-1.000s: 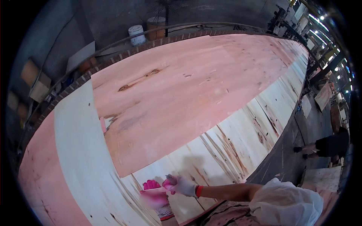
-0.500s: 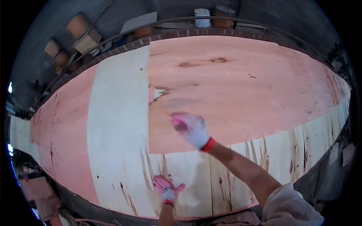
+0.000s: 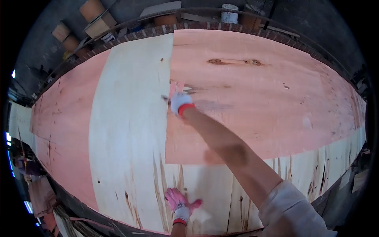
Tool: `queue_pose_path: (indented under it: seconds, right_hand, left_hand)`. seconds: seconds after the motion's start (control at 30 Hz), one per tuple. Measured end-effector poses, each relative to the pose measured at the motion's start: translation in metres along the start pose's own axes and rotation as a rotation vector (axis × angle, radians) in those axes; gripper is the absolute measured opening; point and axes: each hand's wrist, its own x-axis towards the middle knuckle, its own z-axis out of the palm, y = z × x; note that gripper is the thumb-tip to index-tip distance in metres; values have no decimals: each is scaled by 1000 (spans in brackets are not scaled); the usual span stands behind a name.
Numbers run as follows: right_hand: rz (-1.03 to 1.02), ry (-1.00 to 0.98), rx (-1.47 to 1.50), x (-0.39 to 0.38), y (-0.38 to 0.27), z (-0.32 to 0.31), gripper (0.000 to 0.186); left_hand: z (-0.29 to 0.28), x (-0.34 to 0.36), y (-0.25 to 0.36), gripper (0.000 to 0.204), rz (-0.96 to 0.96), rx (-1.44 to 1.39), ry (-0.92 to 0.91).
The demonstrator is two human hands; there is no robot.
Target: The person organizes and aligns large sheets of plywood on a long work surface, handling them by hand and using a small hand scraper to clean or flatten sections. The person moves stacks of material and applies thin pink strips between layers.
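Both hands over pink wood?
No, the left hand lies with fingers spread over pale wood.

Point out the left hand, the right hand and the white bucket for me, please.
Left hand (image 3: 180, 203): head view, on the middle of the gloved back.
Right hand (image 3: 180, 102): head view, on the white part of the glove.
White bucket (image 3: 229, 17): head view, on its side.

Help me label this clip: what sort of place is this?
Probably a woodworking shop or plywood plant: a broad pink wood sheet and a pale wood sheet, both marked with knots, lie spread out, and a white bucket stands beyond them.
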Motion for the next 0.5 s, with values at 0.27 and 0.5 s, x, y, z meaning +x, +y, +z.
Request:
queue_pose_path:
  seconds: [0.27,0.5]
  right_hand:
    - [368,32,761,-163,134,-22,23]
    - [270,170,296,-554,182,88,31]
  left_hand:
    - [-19,-13,6,138,-14,-20,-25]
    - [27,-1,-12,133,181,150,252]
